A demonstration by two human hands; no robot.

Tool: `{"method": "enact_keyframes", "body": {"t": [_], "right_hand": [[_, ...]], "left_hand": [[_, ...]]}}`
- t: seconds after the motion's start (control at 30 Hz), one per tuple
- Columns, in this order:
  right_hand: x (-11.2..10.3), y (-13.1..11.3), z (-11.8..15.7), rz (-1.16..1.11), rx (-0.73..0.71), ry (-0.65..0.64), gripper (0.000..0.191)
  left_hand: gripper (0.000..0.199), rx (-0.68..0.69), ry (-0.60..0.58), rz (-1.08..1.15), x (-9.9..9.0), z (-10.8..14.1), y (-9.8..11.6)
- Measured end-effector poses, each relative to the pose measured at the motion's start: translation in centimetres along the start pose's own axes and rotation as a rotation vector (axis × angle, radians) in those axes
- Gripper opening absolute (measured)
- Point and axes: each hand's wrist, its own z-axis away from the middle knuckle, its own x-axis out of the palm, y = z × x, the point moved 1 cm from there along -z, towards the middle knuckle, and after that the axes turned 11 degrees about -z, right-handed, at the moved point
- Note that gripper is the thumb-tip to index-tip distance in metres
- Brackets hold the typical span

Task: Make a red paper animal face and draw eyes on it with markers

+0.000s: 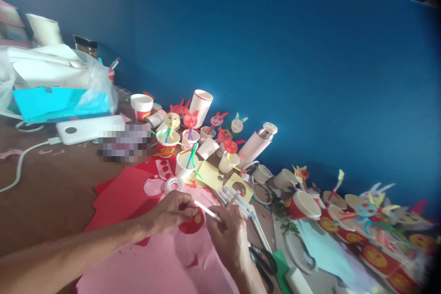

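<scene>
Between my hands is a thin white strip, slanting down to the right. My left hand pinches near its upper left end, and my right hand has its fingers closed round the lower right end. Just under the strip lies a round red paper piece with lighter spots. It rests on a large pink paper sheet. A roll of white tape stands a little above my left hand. Red paper spreads out to the left.
Paper cups with paper animal faces stand behind my hands. A pink thermos leans by the blue wall. Scissors and markers lie right of my right hand. More decorated cups fill the right; a white power bank lies left.
</scene>
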Motion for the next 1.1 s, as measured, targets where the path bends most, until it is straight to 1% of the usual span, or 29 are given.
{"method": "enact_keyframes", "body": {"t": [0.17,0.3,0.4,0.57,0.8,0.97,1.1], "right_hand": [[0.8,0.2,0.2,-0.024,0.087,-0.055,0.025],[1.0,0.4,0.2,-0.004,0.091,-0.075,0.026],[1.1,0.4,0.3,0.002,0.069,-0.062,0.027],[1.0,0.1,0.2,0.006,-0.009,-0.039,0.027],[0.8,-0.3,-0.2,0.125,-0.217,-0.047,0.025],[0.7,-0.4,0.0,0.195,-0.286,-0.099,0.026],[0.6,-0.2,0.3,0.221,-0.328,-0.112,0.023]], "left_hand": [[0.021,0.043,-0.051,0.045,0.2,0.4,-0.1],[0.015,0.072,-0.06,0.025,-0.1,0.6,0.4],[0.02,0.07,-0.044,-0.008,-0.4,0.8,1.0],[0.025,0.057,-0.036,-0.03,-0.4,1.0,1.5],[0.02,0.069,-0.07,-0.023,0.1,1.3,0.9],[0.02,0.08,-0.046,-0.068,-0.1,1.5,1.4],[0.015,0.066,-0.053,-0.099,-0.2,1.6,1.8]]}}
